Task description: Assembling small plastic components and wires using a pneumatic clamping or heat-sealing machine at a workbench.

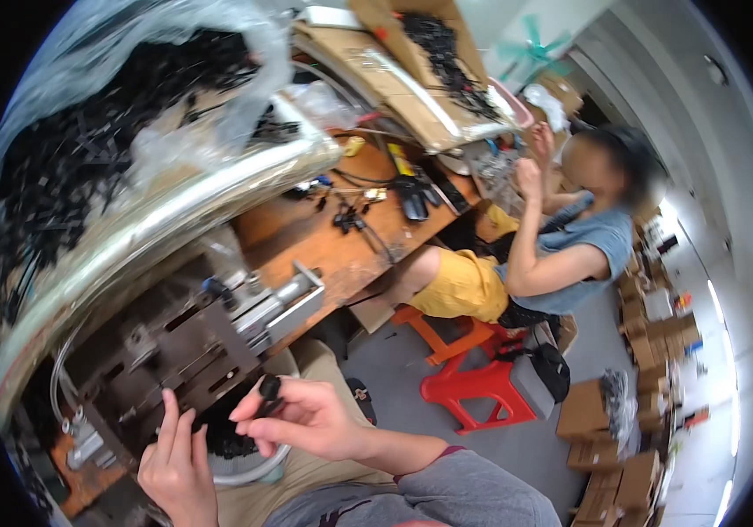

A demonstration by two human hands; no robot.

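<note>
Between the thumb and fingertips of my right hand [319,423] is a small black plastic part [268,393]. My left hand [176,470] is raised at the near edge of a dark metal jig [192,347], its fingers stretched out and apart, with nothing visible in them. Below and between the hands, a pale bucket [249,477] in my lap area contains a heap of black parts [231,439]. A silvery pneumatic cylinder [293,294] is mounted on the jig's right end. Clear air tubing [60,378] curves along its left side.
A plastic-lined bin of black parts [86,149] overhangs the jig. Cables and a dark tool [413,204] lie on the wooden bench [341,263]. A co-worker in yellow shorts [460,285] sits at the right, by a red stool [482,391]. Cartons [591,422] stand farther right.
</note>
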